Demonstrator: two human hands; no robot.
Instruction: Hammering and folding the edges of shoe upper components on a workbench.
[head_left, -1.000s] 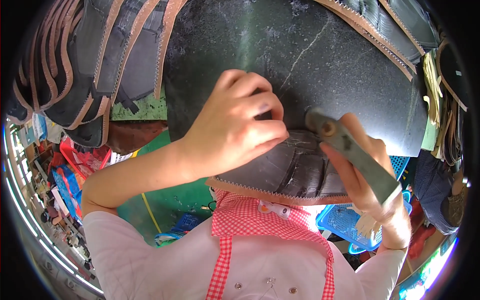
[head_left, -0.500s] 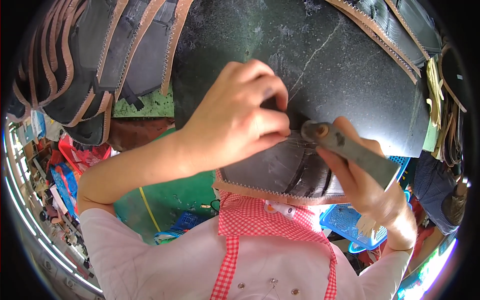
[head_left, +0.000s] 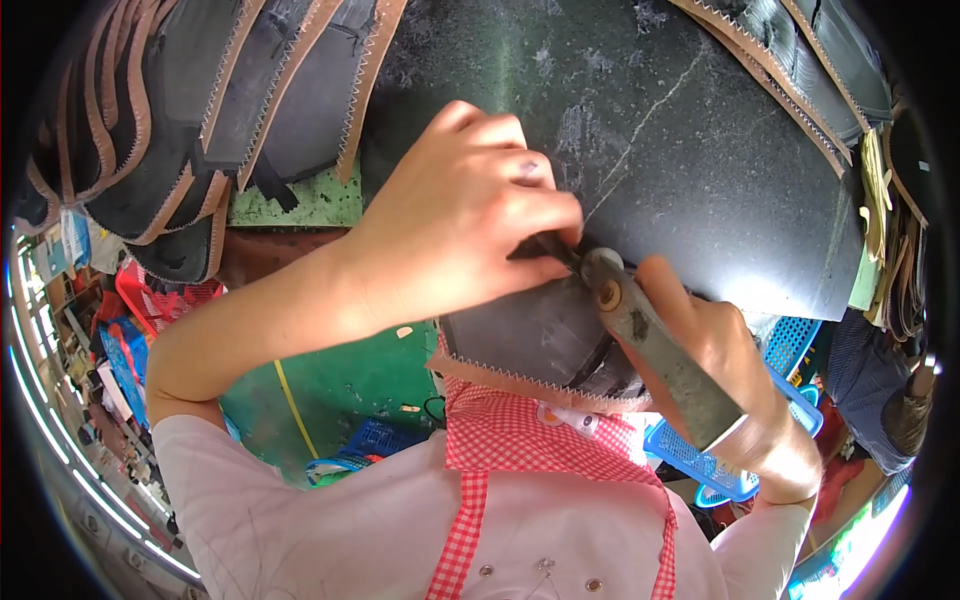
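Note:
My left hand (head_left: 470,215) is closed over the far edge of a black stitched piece with a tan zigzag-sewn border (head_left: 535,330). Its thumb and fingertips pinch a small dark bit of that edge. In my right hand (head_left: 715,350) is a flat grey metal hand tool (head_left: 660,370) with a brass-coloured rivet and a rounded, roller-like tip. That tip meets the black edge right beside my left fingertips. The piece lies at the near edge of a dark worktop (head_left: 720,190) and hangs toward my red checked apron (head_left: 520,430).
More black pieces with tan borders (head_left: 290,90) lie at the far left, and others (head_left: 770,80) at the far right. Blue plastic baskets (head_left: 700,460) stand below on the right. A red basket (head_left: 165,300) is at the left. Another person's arm (head_left: 905,420) shows at the right edge.
The tool has shifted left and turned steeper, its tip now against the edge by my left fingers. My left hand has tilted and shifted slightly on the piece.

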